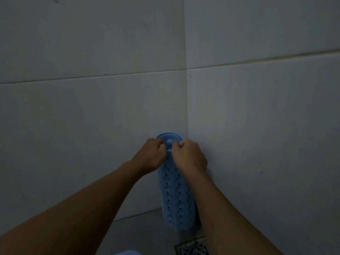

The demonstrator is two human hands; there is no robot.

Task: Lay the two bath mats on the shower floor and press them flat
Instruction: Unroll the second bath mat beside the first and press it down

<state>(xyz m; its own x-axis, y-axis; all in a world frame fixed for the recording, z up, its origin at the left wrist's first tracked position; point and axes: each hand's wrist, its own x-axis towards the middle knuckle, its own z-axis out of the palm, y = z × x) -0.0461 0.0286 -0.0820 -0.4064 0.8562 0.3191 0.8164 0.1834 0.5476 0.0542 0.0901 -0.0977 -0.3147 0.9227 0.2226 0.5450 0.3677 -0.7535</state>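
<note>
Gripping a rolled blue bath mat by its upper end with both hands, low in the view toward 6 o'clock. Held by the left hand at the roll's 9 o'clock side, fingers curled in tight over the rim. Held likewise by the right hand at the 3 o'clock side, knuckles up, fingers folded round the edge. Fists nearly meeting across the top, with a small round knob of the same blue showing between them. Hanging roughly upright, rows of holes and raised curved ridges facing the camera; lower end either just above the floor or resting on it, cannot tell which. Set in front of the corner seam of a grey tiled wall. At 5 o'clock, just below the roll's lower end, a square metal floor drain, partly cut off by the bottom edge. At 6 o'clock on that same edge, a sliver of something pale blue; too little in view to say what.
</note>
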